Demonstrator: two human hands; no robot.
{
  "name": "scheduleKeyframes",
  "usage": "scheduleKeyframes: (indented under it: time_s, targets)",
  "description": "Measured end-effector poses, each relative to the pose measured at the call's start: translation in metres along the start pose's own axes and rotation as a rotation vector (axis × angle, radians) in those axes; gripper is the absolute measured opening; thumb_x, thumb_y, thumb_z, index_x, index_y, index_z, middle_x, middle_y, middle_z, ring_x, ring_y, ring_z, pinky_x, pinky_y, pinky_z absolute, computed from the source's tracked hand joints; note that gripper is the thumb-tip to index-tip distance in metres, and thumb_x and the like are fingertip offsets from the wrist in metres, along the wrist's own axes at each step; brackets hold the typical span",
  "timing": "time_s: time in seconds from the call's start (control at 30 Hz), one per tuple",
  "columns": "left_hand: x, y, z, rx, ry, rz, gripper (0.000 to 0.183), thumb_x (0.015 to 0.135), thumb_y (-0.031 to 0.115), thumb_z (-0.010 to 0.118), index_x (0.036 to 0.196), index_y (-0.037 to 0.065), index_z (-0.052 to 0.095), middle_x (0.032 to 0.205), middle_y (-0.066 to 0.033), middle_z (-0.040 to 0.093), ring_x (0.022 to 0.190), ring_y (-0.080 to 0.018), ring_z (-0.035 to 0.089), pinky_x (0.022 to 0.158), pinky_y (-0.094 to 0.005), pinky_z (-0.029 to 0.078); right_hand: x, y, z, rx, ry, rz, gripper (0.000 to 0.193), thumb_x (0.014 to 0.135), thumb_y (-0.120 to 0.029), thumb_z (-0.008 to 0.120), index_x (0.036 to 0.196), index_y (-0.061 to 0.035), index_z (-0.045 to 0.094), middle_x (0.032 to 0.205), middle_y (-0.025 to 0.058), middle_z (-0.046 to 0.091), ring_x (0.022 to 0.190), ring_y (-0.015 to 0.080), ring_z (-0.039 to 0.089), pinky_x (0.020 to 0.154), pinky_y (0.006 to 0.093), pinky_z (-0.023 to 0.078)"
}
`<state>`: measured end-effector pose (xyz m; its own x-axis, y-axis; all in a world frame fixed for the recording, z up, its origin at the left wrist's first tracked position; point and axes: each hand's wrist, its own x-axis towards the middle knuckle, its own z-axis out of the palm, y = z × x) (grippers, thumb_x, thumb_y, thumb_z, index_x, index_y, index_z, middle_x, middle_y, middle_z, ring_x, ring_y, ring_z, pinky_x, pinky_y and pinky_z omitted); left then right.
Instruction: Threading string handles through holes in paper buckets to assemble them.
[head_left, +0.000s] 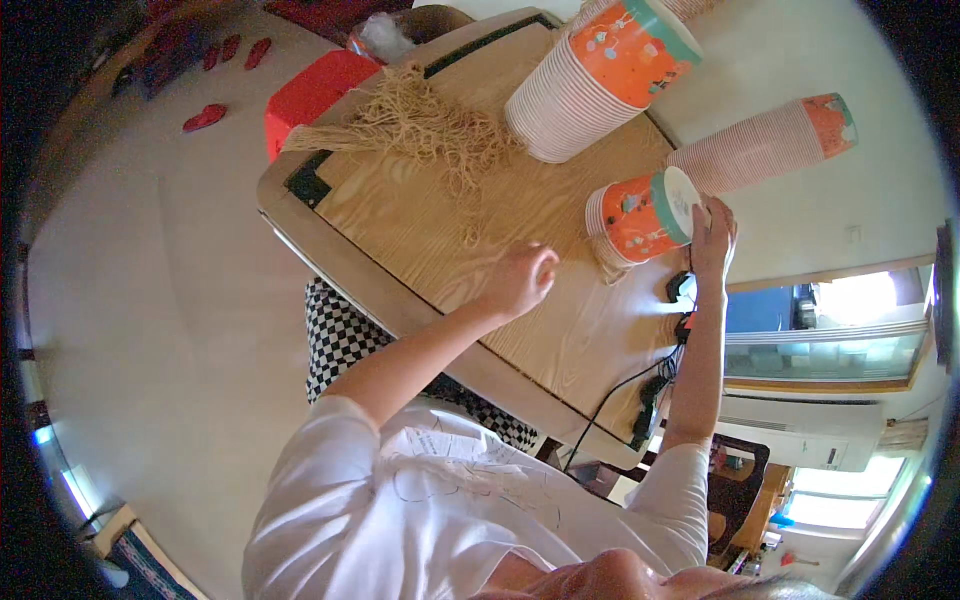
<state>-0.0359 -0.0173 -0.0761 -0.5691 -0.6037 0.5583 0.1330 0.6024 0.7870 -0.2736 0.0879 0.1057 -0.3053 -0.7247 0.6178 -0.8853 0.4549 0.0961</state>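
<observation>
Here, in the head view, touches a short orange-and-green paper-cup stack [635, 220] on the wood-grained worktop [385, 215] with bent right hand [714, 238]; cannot tell if gripping. Curls left hand [520, 281] loosely; cannot tell if empty. Probably light, stiff, crushable; best held around its sides.

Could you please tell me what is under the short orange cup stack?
Tan strands stick out beneath the short stack onto the wooden table; whatever lies farther under is covered.

A short orange cup stack [636, 218] stands inverted on the table [400, 225].
</observation>
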Motion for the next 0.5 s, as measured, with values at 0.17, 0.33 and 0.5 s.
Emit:
scheduleKeyframes:
  time_s: [0.17, 0.33, 0.5]
  targets:
    - [0.045, -0.011, 0.075, 0.058, -0.238, -0.311, 0.03, 0.071, 0.02, 0.066, 0.095, 0.005, 0.057, 0.085, -0.0157, 0.06, 0.08, -0.0319, 0.057, 0.071, -0.0437, 0.045, -0.007, -0.002, 0.025, 0.144, -0.18, -0.036, 0.024, 0.086, -0.021, 0.054, 0.099, -0.0038, 0.063, 0.099, 0.0162, 0.062, 0.091, 0.0325, 0.059, 0.08, 0.0391, 0.047]
    - [0.054, -0.025, 0.126, 0.13, 0.032, -0.086, 0.034, 0.068, 0.026, 0.066, 0.091, 0.006, 0.05, 0.08, -0.0153, 0.058, 0.075, -0.0326, 0.057, 0.066, -0.0439, 0.045, -0.01, -0.004, 0.02, 0.079, -0.274, 0.057, 0.027, 0.087, -0.023, 0.053, 0.104, -0.0038, 0.06, 0.102, 0.0143, 0.061, 0.093, 0.0309, 0.058, 0.08, 0.0381, 0.046]
    - [0.056, -0.028, 0.134, -0.049, -0.138, -0.243, 0.027, 0.07, 0.019, 0.065, 0.089, 0.007, 0.049, 0.082, -0.0142, 0.055, 0.078, -0.0326, 0.055, 0.066, -0.0439, 0.044, -0.012, -0.002, 0.017, 0.013, -0.213, -0.038, 0.025, 0.086, -0.021, 0.055, 0.103, -0.0048, 0.061, 0.1, 0.013, 0.061, 0.092, 0.0306, 0.059, 0.078, 0.0376, 0.047]
